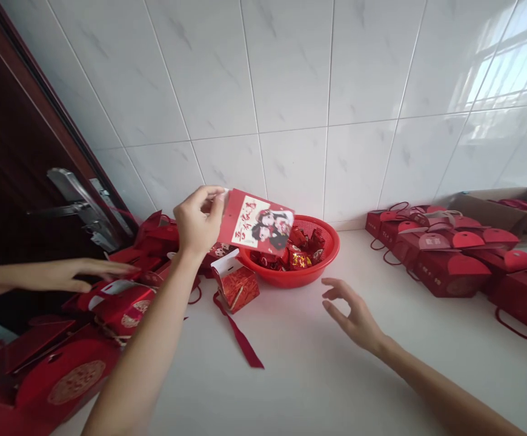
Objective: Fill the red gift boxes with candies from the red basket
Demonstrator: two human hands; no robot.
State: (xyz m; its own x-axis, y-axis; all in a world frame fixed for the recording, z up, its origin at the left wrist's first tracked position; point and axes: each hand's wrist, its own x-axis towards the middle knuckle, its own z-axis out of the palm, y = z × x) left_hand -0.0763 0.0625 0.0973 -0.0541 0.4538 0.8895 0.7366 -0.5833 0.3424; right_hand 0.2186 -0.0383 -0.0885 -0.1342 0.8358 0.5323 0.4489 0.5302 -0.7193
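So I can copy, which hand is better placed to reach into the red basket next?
Probably the right hand: it looks empty, near the red basket; the left hand holds a picture packet.

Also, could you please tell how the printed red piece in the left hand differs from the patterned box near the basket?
The printed piece is held up in the left hand; the patterned box sits on the counter. The printed piece shows two drawn figures and writing; the patterned box has streaky orange-red patterning. Both are mainly red.
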